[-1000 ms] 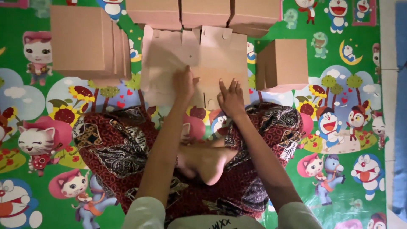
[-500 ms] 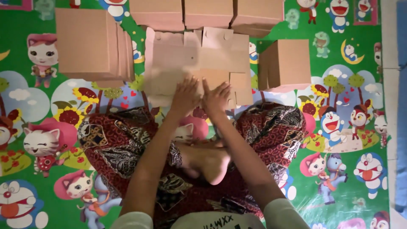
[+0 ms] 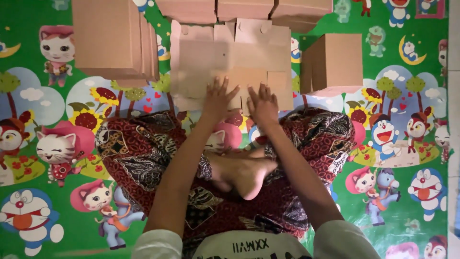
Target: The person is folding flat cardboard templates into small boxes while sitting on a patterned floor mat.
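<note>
Pressing down on a flat cardboard blank [image 3: 230, 64] at 12 o'clock on the mat [image 3: 28, 72], the left hand [image 3: 218, 98] and right hand [image 3: 262, 103] lie side by side, fingers spread open, grasping nothing. Folded box [image 3: 335, 60] at 2 o'clock; flat stack [image 3: 108, 38] at 10 o'clock.

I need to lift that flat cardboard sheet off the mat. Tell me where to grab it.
Grip the near edge of the flat cardboard sheet, coming from the person's side. It lies flat, both hands, left hand and right hand, already rest there, and boxes probably crowd its far edge and sides.
</note>
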